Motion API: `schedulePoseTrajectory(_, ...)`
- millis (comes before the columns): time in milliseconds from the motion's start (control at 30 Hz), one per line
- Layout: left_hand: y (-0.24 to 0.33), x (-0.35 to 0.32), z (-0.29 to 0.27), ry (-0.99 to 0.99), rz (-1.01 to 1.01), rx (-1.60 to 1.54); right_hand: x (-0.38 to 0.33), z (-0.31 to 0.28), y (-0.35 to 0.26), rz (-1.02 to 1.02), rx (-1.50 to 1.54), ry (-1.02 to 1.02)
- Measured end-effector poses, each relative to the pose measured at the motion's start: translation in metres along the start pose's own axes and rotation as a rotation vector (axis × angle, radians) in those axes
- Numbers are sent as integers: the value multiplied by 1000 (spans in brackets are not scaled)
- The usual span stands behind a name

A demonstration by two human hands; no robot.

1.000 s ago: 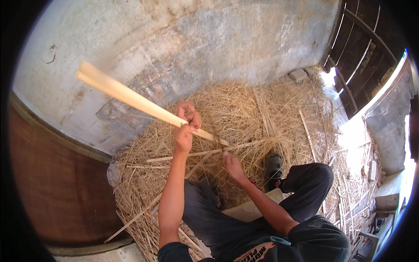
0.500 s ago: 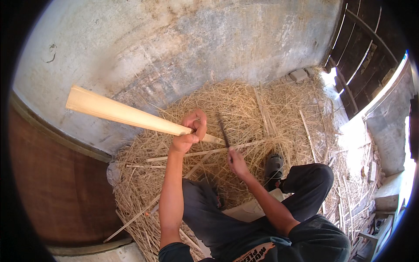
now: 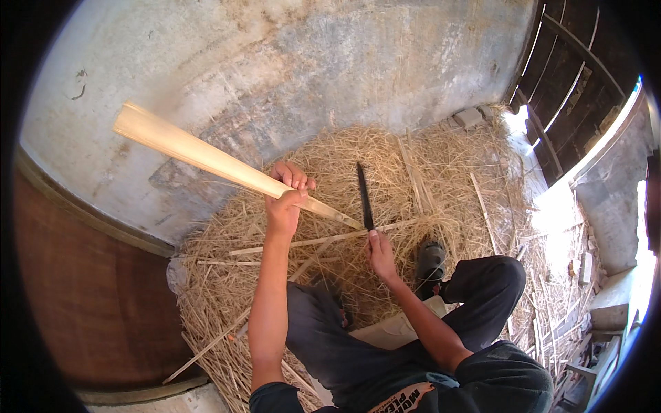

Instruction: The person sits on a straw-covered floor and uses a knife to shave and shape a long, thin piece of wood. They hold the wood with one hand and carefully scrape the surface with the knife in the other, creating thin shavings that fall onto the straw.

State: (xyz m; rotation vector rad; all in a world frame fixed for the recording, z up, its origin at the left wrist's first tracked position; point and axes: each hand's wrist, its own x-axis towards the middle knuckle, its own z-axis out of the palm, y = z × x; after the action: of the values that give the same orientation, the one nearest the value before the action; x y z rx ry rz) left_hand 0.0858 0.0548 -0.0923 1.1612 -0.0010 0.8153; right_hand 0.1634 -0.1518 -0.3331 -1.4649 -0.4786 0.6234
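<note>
My left hand [image 3: 288, 196] grips a long pale strip, like split bamboo or wood [image 3: 200, 154], near its lower end. The strip's wide end rises toward the wall at upper left; its narrow end slants down to the right. In my right hand [image 3: 381, 256] is the handle of a dark, long-bladed knife [image 3: 364, 198]. The blade points up and away from me, just right of the strip's narrow end. Whether blade and strip touch I cannot tell. Both hands are in front of my knees, above the heap of shavings.
Straw-like shavings [image 3: 372, 151] cover the floor, with loose thin strips [image 3: 485, 210] among them. A stained wall [image 3: 289, 76] stands ahead and a brown panel [image 3: 96, 275] lies at left. My shoe [image 3: 431, 261] rests in the shavings. Blocks [image 3: 469, 118] sit by the far wall.
The strip has shifted slightly to the right and its wide end has risen. My left fingers have changed their hold. The knife has moved a little right and its blade shows more broadly.
</note>
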Motion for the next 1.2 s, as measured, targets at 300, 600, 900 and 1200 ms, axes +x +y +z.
schedulePoseTrajectory(300,-4,-4,-17,12,82,216,-9,10,-62,1,91,63)
schedulePoseTrajectory(600,-8,-4,-19,48,97,286,-18,10,-28,435,222,-160)
schedulePoseTrajectory(900,18,2,3,174,348,729,-13,10,-20,161,-108,-59)
schedulePoseTrajectory(1200,96,31,64,230,313,287,-16,4,-26,28,-327,-36)
